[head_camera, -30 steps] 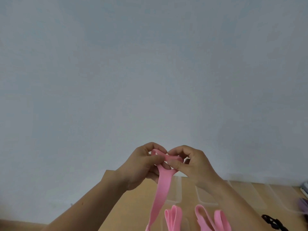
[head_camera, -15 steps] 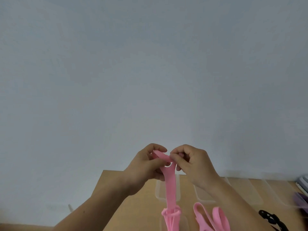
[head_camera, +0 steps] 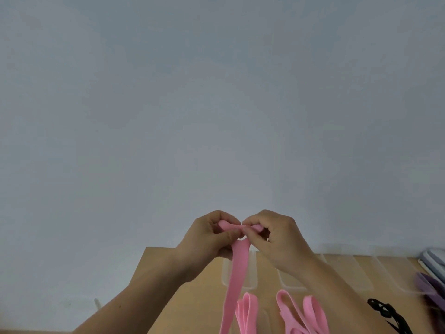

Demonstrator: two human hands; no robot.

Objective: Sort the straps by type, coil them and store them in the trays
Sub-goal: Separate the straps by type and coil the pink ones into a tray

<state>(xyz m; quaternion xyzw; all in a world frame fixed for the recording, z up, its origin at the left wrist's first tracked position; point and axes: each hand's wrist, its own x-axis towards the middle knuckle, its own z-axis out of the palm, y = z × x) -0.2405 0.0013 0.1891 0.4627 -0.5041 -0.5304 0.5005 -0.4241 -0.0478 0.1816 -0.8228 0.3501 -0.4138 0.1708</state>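
My left hand (head_camera: 209, 239) and my right hand (head_camera: 277, 239) are raised side by side above the table, both pinching the top end of a pink strap (head_camera: 234, 278). The strap's end is folded over between my fingertips, and its long tail hangs straight down past the frame's bottom edge. More pink straps (head_camera: 301, 314) lie looped on the wooden table (head_camera: 168, 297) below my right wrist. Clear plastic trays (head_camera: 346, 273) stand in a row along the table's back edge.
A black strap (head_camera: 387, 314) lies at the lower right. A purple strap (head_camera: 428, 288) and a grey flat object (head_camera: 433, 259) sit at the far right edge. A plain grey wall fills the upper view.
Both hands stayed together on the strap's end and worked the fold. The hanging tail swung from slanting left to nearly straight down.
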